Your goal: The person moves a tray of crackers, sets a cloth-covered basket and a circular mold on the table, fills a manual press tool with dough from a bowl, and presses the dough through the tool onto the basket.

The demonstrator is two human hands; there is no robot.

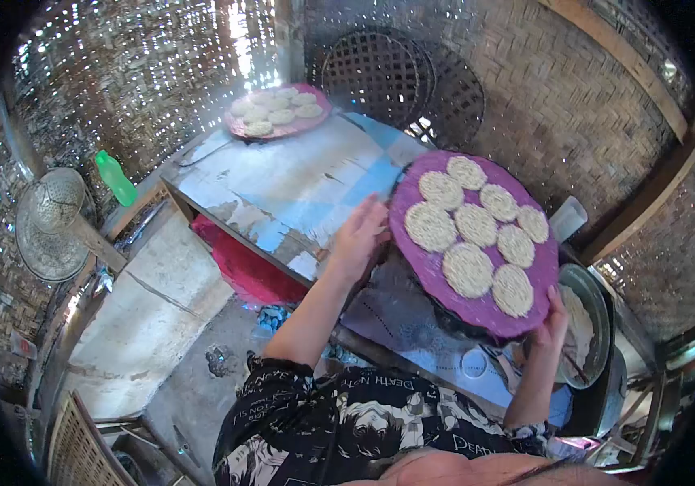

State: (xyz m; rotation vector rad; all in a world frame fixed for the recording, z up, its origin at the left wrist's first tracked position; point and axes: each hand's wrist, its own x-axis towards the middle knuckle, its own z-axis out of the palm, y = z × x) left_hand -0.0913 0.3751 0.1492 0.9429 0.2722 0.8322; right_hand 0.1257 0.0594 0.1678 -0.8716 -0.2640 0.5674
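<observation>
A round tray lined with purple cloth (412,243) bears several flat, pale, round cakes (467,270) and is held up, tilted, between both hands. My left hand (361,236) grips its left edge, the fingers partly behind the rim. On the lower right rim is my right hand (551,324), its fingers partly hidden under the tray. A second tray with pink-purple lining (315,123) and similar cakes lies on the far end of the worn table (307,186).
Right of the held tray stand a large pot (598,304) with pale contents and a white cup (568,217). Woven round trays (376,77) lean on the back wall. A green bottle (116,178) and metal strainer (58,202) hang at left.
</observation>
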